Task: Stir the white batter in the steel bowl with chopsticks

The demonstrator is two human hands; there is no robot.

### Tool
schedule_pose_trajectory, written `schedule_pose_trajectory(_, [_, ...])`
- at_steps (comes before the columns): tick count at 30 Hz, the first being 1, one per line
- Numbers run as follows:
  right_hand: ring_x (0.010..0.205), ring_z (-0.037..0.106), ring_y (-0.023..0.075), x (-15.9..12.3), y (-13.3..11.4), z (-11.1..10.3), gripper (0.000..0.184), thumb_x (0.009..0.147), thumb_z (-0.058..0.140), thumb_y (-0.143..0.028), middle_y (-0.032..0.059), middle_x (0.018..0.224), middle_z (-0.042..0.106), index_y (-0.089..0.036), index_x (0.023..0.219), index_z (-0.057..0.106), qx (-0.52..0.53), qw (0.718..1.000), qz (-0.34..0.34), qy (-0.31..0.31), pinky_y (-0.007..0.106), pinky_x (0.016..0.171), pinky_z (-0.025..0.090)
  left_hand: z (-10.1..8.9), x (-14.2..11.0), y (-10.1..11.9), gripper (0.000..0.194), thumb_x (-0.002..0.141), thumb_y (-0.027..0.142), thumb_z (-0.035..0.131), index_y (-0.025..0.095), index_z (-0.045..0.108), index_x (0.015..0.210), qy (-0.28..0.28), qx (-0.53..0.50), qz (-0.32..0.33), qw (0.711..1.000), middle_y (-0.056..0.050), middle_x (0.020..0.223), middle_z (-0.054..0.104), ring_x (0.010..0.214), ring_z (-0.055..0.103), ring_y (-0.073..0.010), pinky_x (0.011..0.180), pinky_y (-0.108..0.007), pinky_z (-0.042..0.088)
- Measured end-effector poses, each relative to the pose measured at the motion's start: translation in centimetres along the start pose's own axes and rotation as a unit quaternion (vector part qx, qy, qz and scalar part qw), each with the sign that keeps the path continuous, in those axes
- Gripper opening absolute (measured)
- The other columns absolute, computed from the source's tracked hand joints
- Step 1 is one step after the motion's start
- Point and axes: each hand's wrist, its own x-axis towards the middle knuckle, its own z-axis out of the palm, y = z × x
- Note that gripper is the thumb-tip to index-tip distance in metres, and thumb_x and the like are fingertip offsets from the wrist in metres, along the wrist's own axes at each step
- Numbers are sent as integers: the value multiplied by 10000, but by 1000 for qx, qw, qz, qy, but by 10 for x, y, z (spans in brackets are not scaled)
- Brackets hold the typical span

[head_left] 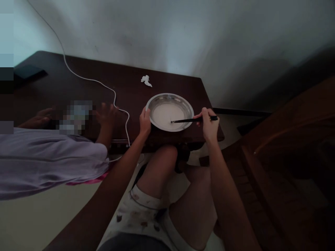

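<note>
A round metal basin (188, 104) sits near the front right of the dark table, holding a pale, off-white liquid or batter (167, 113). My left hand (145, 121) is closed on the basin's left rim, thumb toward the top edge. In my right hand (209, 125) is a pair of dark chopsticks (184, 120), gripped near their thick end. They reach leftward over the right rim, and their tips touch the pale contents, with a little of it stuck on them.
A crumpled white tissue (146, 81) lies behind the basin. A white cable (95, 80) runs across the table (125, 75) and over its front edge. Another person's hand (106, 113) and lavender sleeve (65, 150) are at the left. Brown wooden furniture (261, 139) stands to the right.
</note>
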Motion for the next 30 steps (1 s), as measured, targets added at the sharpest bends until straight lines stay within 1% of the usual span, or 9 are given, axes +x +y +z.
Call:
schedule_pose_trajectory(4, [569,580,75,-3,6,13,383,814,637,-569,-6,710,704,-206,702,689,1,993,-8,-119,210,525,455,-1,1,0,383,809,513,566,199,693,988,-9,-4,-4,1000,-99,1072,726,1056,650,-276,977,-403,484])
schedule_pose_trajectory(6, [601,590,77,-1,8,15,371,822,631,-555,0,735,711,-206,716,698,-21,995,-19,-99,211,557,468,-2,2,0,361,786,489,581,200,689,973,-12,-5,-5,1000,-87,1044,726,1035,648,-270,968,-395,485])
schedule_pose_trajectory(10, [510,538,65,0,4,3,479,846,572,-604,3,658,684,-192,604,615,-21,999,-9,23,206,491,425,-1,2,0,356,780,464,575,191,688,978,-14,-6,-8,1000,-68,983,716,985,643,-254,929,-381,494])
schedule_pose_trajectory(12, [447,496,61,-3,2,-1,525,850,541,-638,-1,605,667,-195,571,581,-2,999,6,36,207,440,387,-1,2,0,355,782,458,567,186,689,974,-13,-5,-11,1000,-58,939,708,940,638,-243,894,-371,501])
schedule_pose_trajectory(16, [519,569,84,-11,5,7,470,798,610,-645,15,693,724,-205,639,658,17,996,22,-83,223,483,439,-1,4,0,333,765,432,573,179,687,950,-12,-2,-11,1000,-47,906,700,908,631,-232,855,-352,506])
schedule_pose_trajectory(18, [611,617,99,-10,9,9,422,776,649,-621,22,768,744,-210,694,698,1,993,6,-115,228,547,473,-1,5,-1,322,751,411,576,176,685,941,-12,-2,-9,1000,-49,922,703,922,632,-232,859,-346,506])
schedule_pose_trajectory(23, [507,546,78,-2,7,-8,485,837,569,-627,17,698,718,-202,619,650,-32,999,-4,3,235,506,439,0,6,-3,334,738,378,562,170,688,967,-8,-5,-3,1000,-48,915,695,898,630,-222,841,-340,509])
schedule_pose_trajectory(25, [447,503,71,-2,2,-15,520,852,540,-640,14,641,699,-202,587,631,-25,1000,3,12,237,459,412,0,7,-3,333,742,378,554,167,688,961,-10,-5,-2,1000,-48,890,686,866,626,-217,814,-337,510])
schedule_pose_trajectory(30, [574,601,97,-1,5,1,417,793,638,-612,18,756,737,-214,693,713,-20,988,-17,-153,248,554,481,0,9,-4,305,745,368,550,174,679,942,-13,-5,0,1000,-49,888,677,868,622,-220,807,-340,505])
